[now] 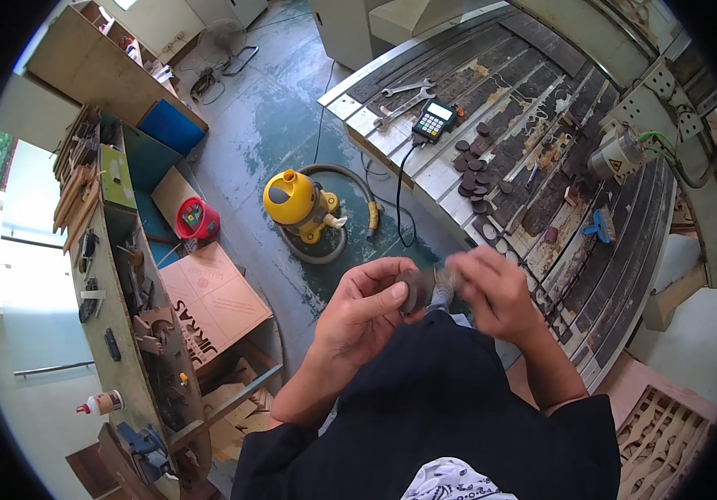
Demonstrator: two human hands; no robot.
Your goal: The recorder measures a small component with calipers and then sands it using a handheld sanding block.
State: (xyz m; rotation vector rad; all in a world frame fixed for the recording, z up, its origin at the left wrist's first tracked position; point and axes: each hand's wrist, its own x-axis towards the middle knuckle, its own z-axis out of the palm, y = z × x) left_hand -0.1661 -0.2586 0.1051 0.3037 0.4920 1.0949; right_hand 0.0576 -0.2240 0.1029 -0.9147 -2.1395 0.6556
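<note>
My left hand point(367, 308) is closed on a dark brown round disc point(413, 292), its thumb pressed on the disc's face. My right hand point(496, 292) is just right of the disc, its fingers curled together and smeared by motion. Something thin and greyish shows at its fingertips, too blurred to name. Several similar dark discs point(473, 171) lie loosely grouped on the slotted machine bed point(458, 187), ahead and to the right of my hands.
On the bed are two wrenches point(404, 104), a keypad controller point(433, 121) with a hanging cable, and a blue-handled brush point(600, 225). A spindle motor point(617, 154) overhangs it. A yellow vacuum cleaner point(296, 200) with hose stands on the floor. A cluttered workbench point(146, 350) runs along the left.
</note>
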